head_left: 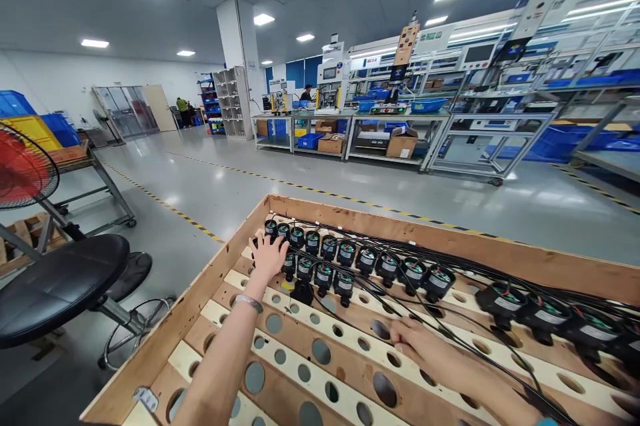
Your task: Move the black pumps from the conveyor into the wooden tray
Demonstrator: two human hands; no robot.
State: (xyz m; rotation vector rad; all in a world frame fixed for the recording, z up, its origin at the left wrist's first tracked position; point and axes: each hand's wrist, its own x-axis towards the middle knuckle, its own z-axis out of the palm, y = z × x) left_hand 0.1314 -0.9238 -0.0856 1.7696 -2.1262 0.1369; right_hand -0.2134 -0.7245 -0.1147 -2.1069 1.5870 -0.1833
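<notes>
A big wooden crate [210, 276] holds a perforated wooden rack with round holes. Several small black pump-like parts [367, 259] with green labels stand in rows at the far side, black cables [450, 259] trailing from them. My left hand [267, 254] reaches to the far left corner, fingers spread over the leftmost parts, a bracelet on the wrist. My right hand [417, 345] lies low on the rack near its middle, fingers curled against a slat next to a thin black cable; whether it grips anything is unclear.
A black stool [60, 283] and a red fan [23, 169] stand to the left of the crate. Across the grey floor are workbenches [390, 123], shelves, blue bins and cardboard boxes. Two people stand far back.
</notes>
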